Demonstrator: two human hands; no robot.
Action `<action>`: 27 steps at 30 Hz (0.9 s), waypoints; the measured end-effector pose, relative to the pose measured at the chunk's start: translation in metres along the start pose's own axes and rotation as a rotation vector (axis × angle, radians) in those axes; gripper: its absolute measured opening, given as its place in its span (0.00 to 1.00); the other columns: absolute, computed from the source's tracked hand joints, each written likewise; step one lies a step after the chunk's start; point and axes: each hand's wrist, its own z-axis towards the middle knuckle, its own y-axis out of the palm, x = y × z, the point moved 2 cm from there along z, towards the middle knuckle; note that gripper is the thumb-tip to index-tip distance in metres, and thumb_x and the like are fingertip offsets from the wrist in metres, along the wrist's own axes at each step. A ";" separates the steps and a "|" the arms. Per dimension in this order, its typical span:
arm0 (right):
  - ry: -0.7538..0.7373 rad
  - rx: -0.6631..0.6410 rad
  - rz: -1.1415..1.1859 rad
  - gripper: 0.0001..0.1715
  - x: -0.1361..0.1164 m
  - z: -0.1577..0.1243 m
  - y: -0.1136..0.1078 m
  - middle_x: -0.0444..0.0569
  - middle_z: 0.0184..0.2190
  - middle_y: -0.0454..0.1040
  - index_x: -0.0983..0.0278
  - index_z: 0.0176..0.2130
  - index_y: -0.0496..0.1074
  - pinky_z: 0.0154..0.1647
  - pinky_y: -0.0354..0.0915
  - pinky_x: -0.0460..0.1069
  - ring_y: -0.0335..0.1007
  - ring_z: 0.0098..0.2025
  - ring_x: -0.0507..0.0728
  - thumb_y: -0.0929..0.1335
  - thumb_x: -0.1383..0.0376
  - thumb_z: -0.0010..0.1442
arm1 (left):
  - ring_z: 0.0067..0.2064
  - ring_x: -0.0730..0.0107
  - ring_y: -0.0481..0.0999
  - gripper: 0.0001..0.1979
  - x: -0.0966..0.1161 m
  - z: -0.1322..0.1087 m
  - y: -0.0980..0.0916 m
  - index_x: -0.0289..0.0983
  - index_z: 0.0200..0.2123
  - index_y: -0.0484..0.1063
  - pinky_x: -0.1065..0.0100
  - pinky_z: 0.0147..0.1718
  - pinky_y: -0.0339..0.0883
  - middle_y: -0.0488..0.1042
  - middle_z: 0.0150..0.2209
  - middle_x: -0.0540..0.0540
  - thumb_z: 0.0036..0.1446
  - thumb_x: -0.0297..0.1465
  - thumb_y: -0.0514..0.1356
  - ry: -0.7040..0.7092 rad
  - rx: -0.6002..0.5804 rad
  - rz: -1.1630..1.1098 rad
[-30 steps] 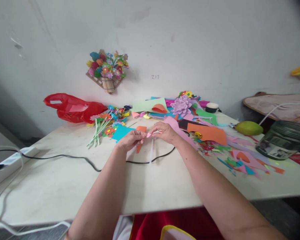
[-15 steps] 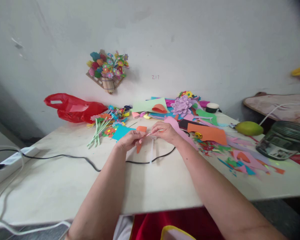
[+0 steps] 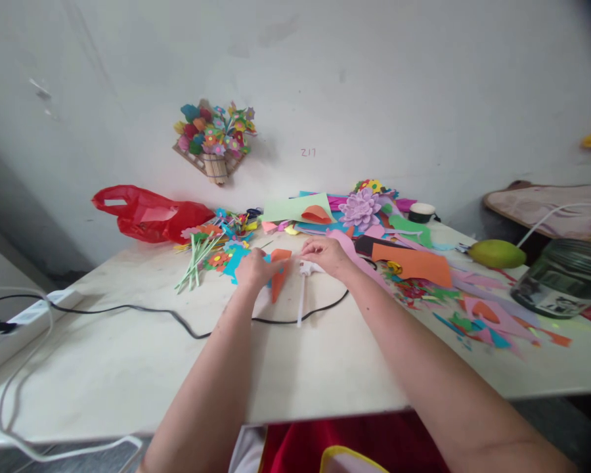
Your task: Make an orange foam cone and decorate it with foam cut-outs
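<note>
My left hand [image 3: 255, 269] reaches down over a blue foam sheet [image 3: 233, 265], thumb stretched out to the right and apart from the fingers. The thumb lies over a cut orange foam piece [image 3: 278, 284]; the fingertips are partly hidden behind the hand. To the right, my right hand [image 3: 324, 255] has thumb and fingers pinched together, and whatever small thing they hold is too hard to make out. Just below it lies a whitish tool, apparently a glue gun, with a clear-white stick [image 3: 301, 305] pointing toward me.
Green paper stems [image 3: 196, 263] and foam flowers [image 3: 218, 261] lie left, by a red plastic bag [image 3: 150, 215]. Foam sheets, a lilac flower [image 3: 360, 210] and scraps [image 3: 490, 318] spread right, near a glass jar [image 3: 559, 279]. A black cable [image 3: 142, 307] crosses the table.
My hands have parted. The left has moved back left and over the blue sheet and orange piece; the right stays pinched in nearly the same place.
</note>
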 end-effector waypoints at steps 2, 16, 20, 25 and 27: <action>0.043 -0.010 -0.047 0.04 0.000 0.005 0.001 0.46 0.27 0.72 0.66 0.22 0.73 0.31 0.61 0.46 0.67 0.30 0.51 0.71 0.67 0.47 | 0.50 0.46 0.68 0.34 0.005 -0.005 0.005 0.35 0.44 0.66 0.60 0.39 0.61 0.71 0.45 0.32 0.38 0.53 0.62 0.003 -0.034 0.098; 0.075 -0.034 -0.007 0.09 -0.014 0.044 0.008 0.48 0.27 0.72 0.66 0.21 0.73 0.32 0.62 0.47 0.67 0.30 0.52 0.72 0.62 0.44 | 0.36 0.58 0.74 0.16 0.003 0.000 0.022 0.37 0.32 0.68 0.68 0.28 0.60 0.74 0.30 0.42 0.40 0.38 0.65 -0.005 -0.032 -0.248; 0.109 -0.060 0.089 0.09 -0.020 0.050 0.008 0.48 0.28 0.73 0.66 0.21 0.73 0.36 0.64 0.48 0.69 0.34 0.54 0.73 0.63 0.42 | 0.25 0.68 0.73 0.18 0.003 -0.003 0.025 0.36 0.36 0.66 0.70 0.24 0.62 0.71 0.24 0.48 0.40 0.31 0.66 -0.083 -0.206 -0.834; 0.170 -0.144 0.039 0.05 -0.032 0.053 0.002 0.50 0.34 0.76 0.66 0.21 0.74 0.38 0.64 0.47 0.71 0.38 0.54 0.74 0.68 0.40 | 0.17 0.80 0.64 0.26 0.007 -0.009 0.027 0.36 0.42 0.64 0.75 0.17 0.59 0.70 0.26 0.50 0.37 0.30 0.69 -0.028 -0.398 -1.257; 0.178 -0.197 -0.030 0.05 -0.038 0.053 -0.002 0.50 0.38 0.76 0.66 0.22 0.76 0.39 0.64 0.47 0.71 0.40 0.55 0.74 0.67 0.41 | 0.17 0.81 0.64 0.26 0.008 -0.010 0.026 0.37 0.44 0.64 0.76 0.15 0.57 0.70 0.27 0.49 0.42 0.37 0.67 -0.042 -0.460 -1.286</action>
